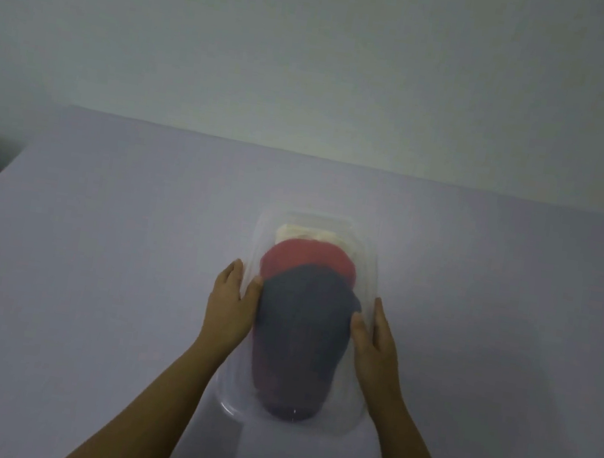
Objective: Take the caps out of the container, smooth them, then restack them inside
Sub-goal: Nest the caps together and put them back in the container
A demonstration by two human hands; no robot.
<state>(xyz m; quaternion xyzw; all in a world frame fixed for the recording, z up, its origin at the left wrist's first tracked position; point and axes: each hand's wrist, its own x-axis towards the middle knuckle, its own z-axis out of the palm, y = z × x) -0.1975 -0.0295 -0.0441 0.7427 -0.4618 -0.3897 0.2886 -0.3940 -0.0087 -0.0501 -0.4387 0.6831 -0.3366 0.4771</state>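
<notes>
Steadying the clear container (228, 408) on the counter (97, 239).
Head view: left hand (232, 298) and right hand (376, 338) flank its walls, fingers (234, 270) straight, gripping nothing, thumbs inside beside the grey cap (302, 326), stacked over the red cap (304, 258) and cream cap (292, 233).

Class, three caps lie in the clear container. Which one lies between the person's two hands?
The dark grey-blue cap, nearest the camera; the red cap and the cream cap lie farther back behind it.
</notes>
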